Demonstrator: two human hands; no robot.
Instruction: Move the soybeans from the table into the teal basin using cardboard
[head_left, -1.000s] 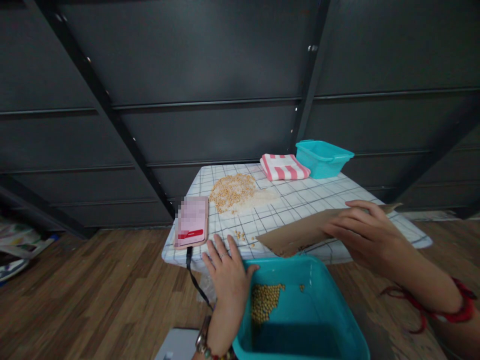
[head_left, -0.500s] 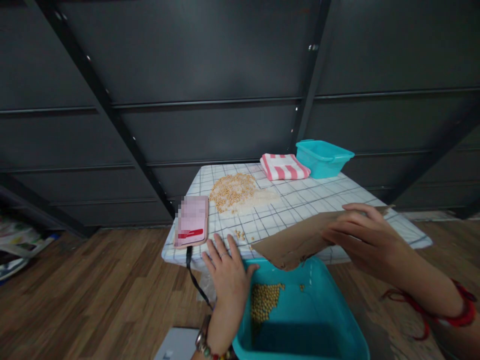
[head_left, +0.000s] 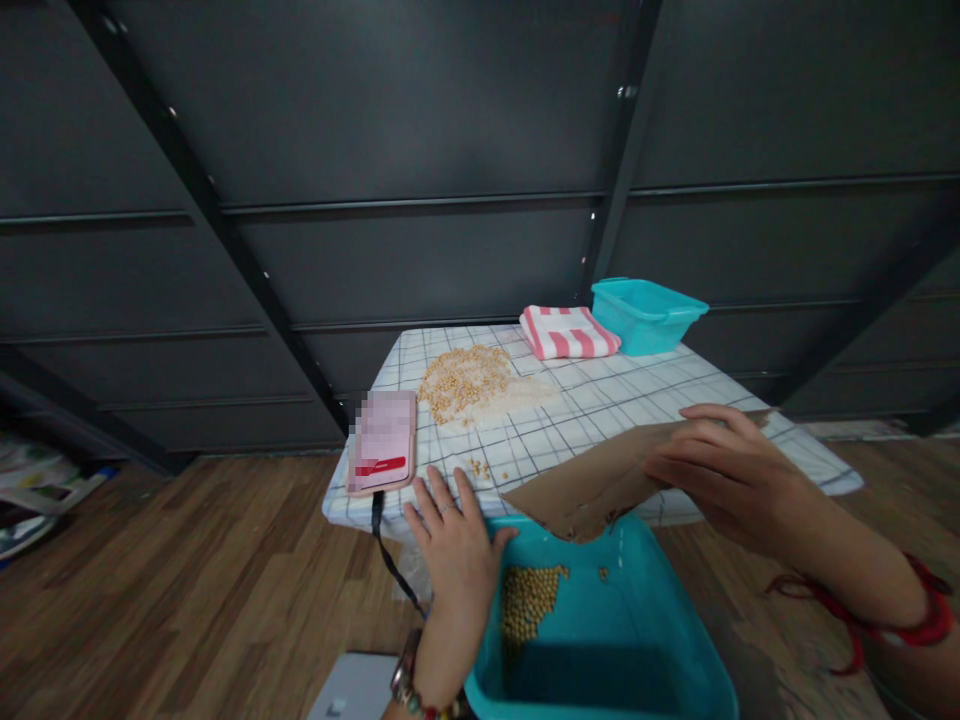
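My right hand (head_left: 739,480) grips a brown piece of cardboard (head_left: 581,480), held tilted over the table's front edge and the far rim of a teal plastic basin (head_left: 675,610). Inside the basin, soybeans (head_left: 531,600) lie gathered toward the left. My left hand (head_left: 457,550) rests with its fingers spread on the table's front edge, beside the basin's left rim. Just beyond its fingertips a few loose soybeans (head_left: 480,467) lie on the checked tablecloth (head_left: 600,400). Farther back spreads a pile of soybeans mixed with whitish grains (head_left: 469,383).
A pink-framed phone (head_left: 386,440) lies at the table's left edge, a black strap (head_left: 390,560) hanging below it. At the back right are a folded pink-and-white striped towel (head_left: 570,333) and a smaller teal basket (head_left: 646,318). A grey object (head_left: 352,685) sits low at front left.
Almost nothing differs. The cardboard and my right hand have shifted very slightly to the left; my left hand stays in place.
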